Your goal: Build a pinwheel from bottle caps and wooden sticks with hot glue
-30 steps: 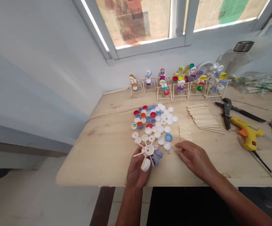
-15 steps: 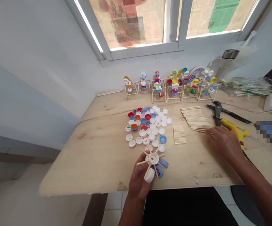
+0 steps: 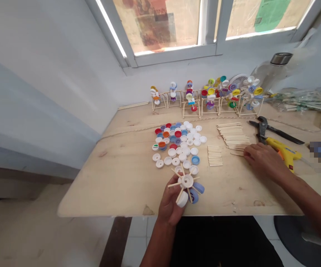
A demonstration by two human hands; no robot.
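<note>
We see the left hand (image 3: 171,204) gripping the wheel (image 3: 187,181), which is above the near edge of the table (image 3: 104,185), just in front of the loose caps (image 3: 168,161). The wheel has a white hub, from which thin sticks go out to all sides; on its lower part we see one white cap (image 3: 182,200) and two bluish caps (image 3: 198,188). The right hand (image 3: 263,159) reaches with bent fingers to the near end of the long sticks (image 3: 232,134). One stick (image 3: 236,154) lies at its fingertips, but we cannot tell if the fingers pinch it. Between the loose caps and this hand we find a smaller group of short sticks (image 3: 214,155). The yellow glue gun (image 3: 291,152) is partly hidden behind the right hand; whether they touch, we cannot tell. Just beyond the gun lie the black pliers (image 3: 262,128). At the back, below the window (image 3: 177,55), a row of framed wheels (image 3: 210,91) stands near the wall, with a bottle (image 3: 279,59) to the right of it.
</note>
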